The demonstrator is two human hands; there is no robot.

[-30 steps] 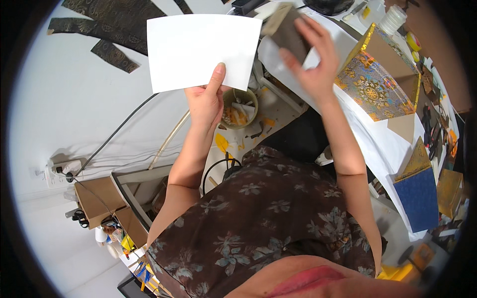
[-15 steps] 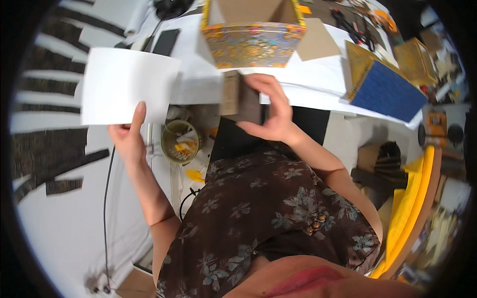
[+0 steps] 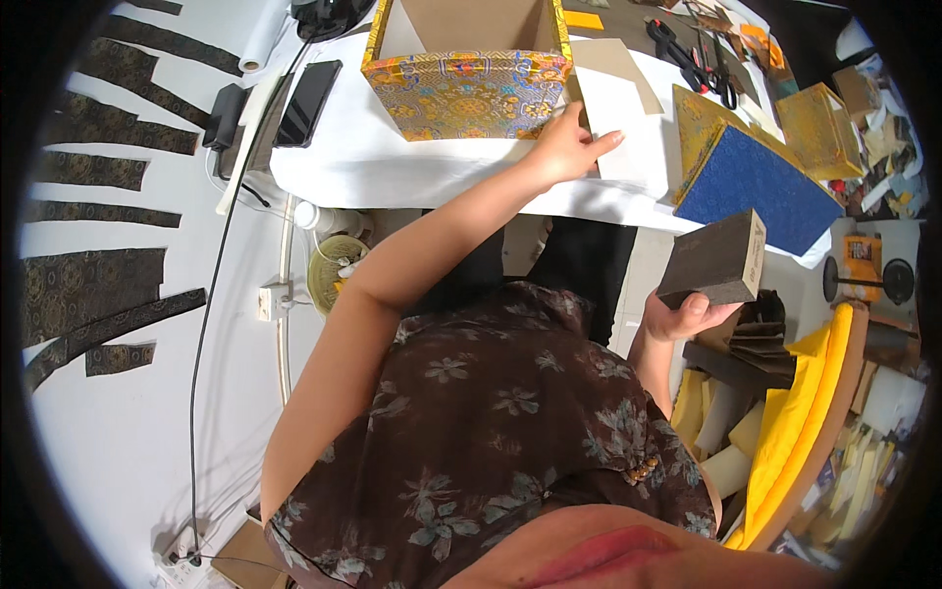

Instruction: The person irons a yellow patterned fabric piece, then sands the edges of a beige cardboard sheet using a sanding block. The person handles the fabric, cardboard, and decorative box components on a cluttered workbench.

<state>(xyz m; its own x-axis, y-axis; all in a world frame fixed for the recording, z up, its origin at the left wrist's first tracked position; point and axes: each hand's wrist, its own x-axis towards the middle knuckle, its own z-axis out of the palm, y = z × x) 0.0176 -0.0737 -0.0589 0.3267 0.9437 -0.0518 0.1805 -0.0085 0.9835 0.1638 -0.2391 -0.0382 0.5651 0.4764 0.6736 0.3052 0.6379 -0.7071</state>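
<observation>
My left hand (image 3: 569, 145) reaches out over the white-covered table (image 3: 392, 162) and lies with fingers spread on a white sheet of paper (image 3: 628, 137). The sheet lies flat just right of an open box covered in gold brocade (image 3: 461, 83). My right hand (image 3: 687, 316) is held low, off the table's near edge, and grips a dark brown rectangular block (image 3: 716, 260) from underneath.
A blue cloth-covered board (image 3: 751, 187) and a gold box (image 3: 834, 118) lie at the right, with scissors (image 3: 687, 49) behind them. A black phone (image 3: 309, 98) lies at the left. A green bowl (image 3: 334, 270), cables and dark fabric strips (image 3: 88, 285) are on the floor. Yellow cloth (image 3: 805, 422) drapes at the right.
The left hand has brought the white sheet from the air down onto the table beside the brocade box. The right hand with the dark block has dropped to the right. The view turned.
</observation>
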